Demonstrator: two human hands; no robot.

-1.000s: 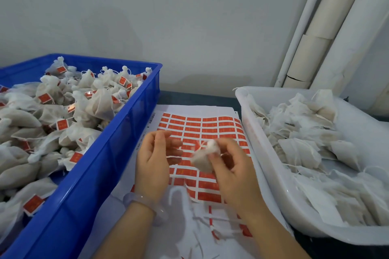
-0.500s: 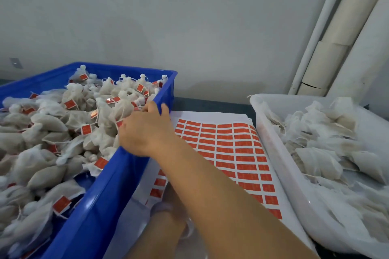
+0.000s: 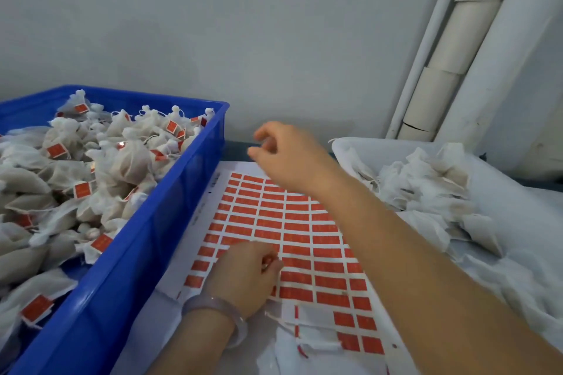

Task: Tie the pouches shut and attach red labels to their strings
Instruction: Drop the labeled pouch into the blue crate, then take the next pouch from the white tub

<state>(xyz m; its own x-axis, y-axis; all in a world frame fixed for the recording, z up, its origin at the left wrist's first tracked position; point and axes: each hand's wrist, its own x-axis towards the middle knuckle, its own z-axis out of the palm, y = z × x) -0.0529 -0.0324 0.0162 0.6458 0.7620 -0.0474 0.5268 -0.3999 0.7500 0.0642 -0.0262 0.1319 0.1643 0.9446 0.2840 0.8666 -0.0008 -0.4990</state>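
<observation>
A white sheet of red labels [image 3: 292, 231] lies flat between two bins. My left hand [image 3: 246, 275], with a pale bangle on its wrist, rests on the sheet's near left part. Its fingers are curled, and thumb and forefinger pinch at a red label [image 3: 269, 263]. My right hand [image 3: 292, 158] hovers above the far edge of the sheet, fingers loosely curled and holding nothing. Tied pouches with red labels [image 3: 122, 161] are heaped in the blue crate [image 3: 128, 268] on the left. Untied white pouches [image 3: 426, 189] fill the white tub [image 3: 344, 146] on the right.
Used backing paper and a loose string [image 3: 304, 344] lie at the sheet's near end. A grey wall stands close behind the table. White pipes [image 3: 451, 49] run up the right corner. The two bins hem the sheet in on both sides.
My right hand carried the tied pouch to the blue crate, let it go, and has swung back right empty. My left hand dropped onto the label sheet.
</observation>
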